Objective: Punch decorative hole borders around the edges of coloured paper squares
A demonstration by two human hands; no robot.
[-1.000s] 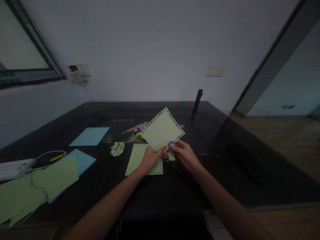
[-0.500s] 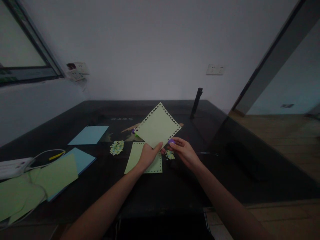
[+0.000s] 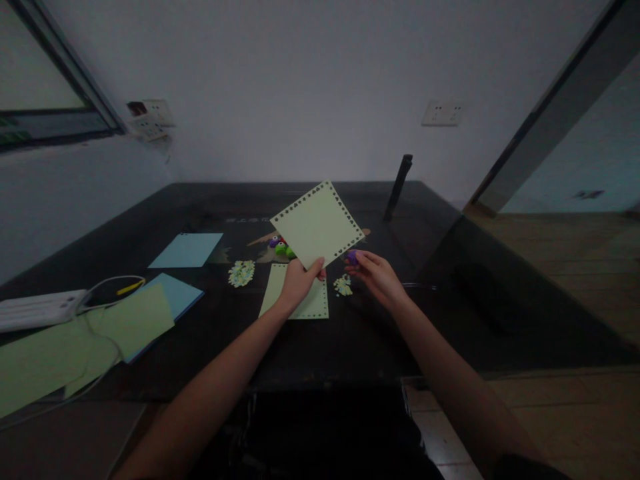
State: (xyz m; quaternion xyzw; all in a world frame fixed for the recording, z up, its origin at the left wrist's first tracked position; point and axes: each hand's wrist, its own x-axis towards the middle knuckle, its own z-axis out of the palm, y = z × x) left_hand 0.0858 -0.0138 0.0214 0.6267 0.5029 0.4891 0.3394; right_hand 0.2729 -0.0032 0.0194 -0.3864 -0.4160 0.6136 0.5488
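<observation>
My left hand point(image 3: 301, 281) pinches the lower corner of a pale green paper sheet point(image 3: 319, 224), tilted above the table. Small dark punched shapes line its upper left and right edges. In the fingers of my right hand point(image 3: 378, 274) is a small purple paper punch point(image 3: 353, 257), just off the sheet's lower right edge. Under my left hand another green sheet with punched edges point(image 3: 295, 308) lies flat. Partly behind the raised sheet sit several small coloured punches point(image 3: 281, 249), purple, green and red. Paper bits form a small pile point(image 3: 343, 285) by my right hand.
A larger pile of paper bits point(image 3: 241, 273) lies left of centre. Further left are a blue sheet point(image 3: 186, 251), stacked green paper point(image 3: 145, 323), a white power strip point(image 3: 43, 311) and its cable. A black upright object point(image 3: 399, 188) stands at the back right.
The purple punch has come away from the sheet's edge and now sits apart in my right hand. The raised sheet has turned slightly, uncovering more coloured punches. The view has tilted down.
</observation>
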